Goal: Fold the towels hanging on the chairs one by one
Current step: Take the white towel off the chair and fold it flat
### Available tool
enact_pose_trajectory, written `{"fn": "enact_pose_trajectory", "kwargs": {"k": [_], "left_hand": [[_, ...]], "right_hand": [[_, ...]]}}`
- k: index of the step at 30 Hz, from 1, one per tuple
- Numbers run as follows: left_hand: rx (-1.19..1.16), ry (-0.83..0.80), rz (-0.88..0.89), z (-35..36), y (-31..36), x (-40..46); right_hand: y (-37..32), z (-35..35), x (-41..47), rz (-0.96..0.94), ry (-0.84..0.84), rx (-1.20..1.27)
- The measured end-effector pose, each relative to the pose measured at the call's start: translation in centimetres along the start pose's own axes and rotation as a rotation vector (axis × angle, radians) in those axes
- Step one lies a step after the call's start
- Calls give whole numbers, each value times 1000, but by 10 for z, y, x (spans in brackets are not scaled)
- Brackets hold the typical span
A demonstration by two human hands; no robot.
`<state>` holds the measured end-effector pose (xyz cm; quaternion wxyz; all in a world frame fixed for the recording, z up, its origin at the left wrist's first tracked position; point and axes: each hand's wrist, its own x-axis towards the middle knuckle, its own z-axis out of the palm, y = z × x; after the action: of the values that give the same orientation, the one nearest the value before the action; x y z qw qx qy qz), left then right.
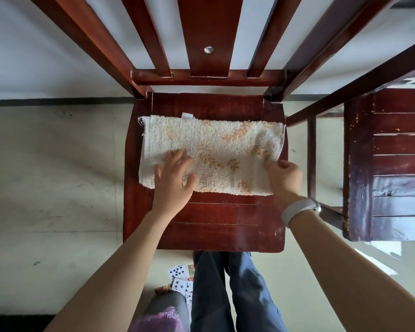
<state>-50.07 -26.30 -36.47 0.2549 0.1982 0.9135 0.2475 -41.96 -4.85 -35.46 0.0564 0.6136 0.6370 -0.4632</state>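
Two hands on one towel [209, 149], folded into a wide band and laid flat across the rear half of the chair [216, 233] seat, long side parallel to the backrest rail. Cream terry with orange-tan flecks; small white tag at the far edge, left of centre. Left end reaches just past the seat's left edge; right end stops at the right edge.

Left hand [174, 178]: released, fingers spread and roughly straight, palm pressed flat on the towel's near-left part, thumb out toward the middle. Heel of the palm over the near edge, partly above bare seat wood.

Right hand [284, 178]: grasping the towel's near-right corner, fingers curled, cloth pinched between thumb and fingers (exact fingers not discernible). Cloth slightly raised and wrinkled at the pinch. White band [297, 209] on the right wrist.

Front half of the seat bare, dark red wood with two thin grooves. Backrest slats rising toward the top of the view, one round light fitting on the centre slat.

Second chair [393, 164] of the same dark red wood just to the right, apart from the first, paint chipped along its left edge.

Below the seat's front edge: legs in blue trousers [237, 295] on a pale floor [58, 188]. Playing cards [180, 279] scattered on the floor just left of the legs, clubs visible.
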Motion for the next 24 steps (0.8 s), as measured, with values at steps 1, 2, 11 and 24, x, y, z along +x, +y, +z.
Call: {"fn": "enact_pose_trajectory", "kwargs": {"k": [1, 2, 11, 24], "left_hand": [[-187, 63, -56, -5, 5, -1], [-350, 112, -137, -12, 9, -3], [-1554, 306, -843, -47, -15, -24], [-616, 501, -636, -25, -8, -7]], "right_hand": [[-8, -4, -5, 9, -56, 97], [-18, -7, -13, -3, -117, 156], [-96, 99, -96, -298, -581, -104], [-131, 131, -28, -949, -345, -1057]]}}
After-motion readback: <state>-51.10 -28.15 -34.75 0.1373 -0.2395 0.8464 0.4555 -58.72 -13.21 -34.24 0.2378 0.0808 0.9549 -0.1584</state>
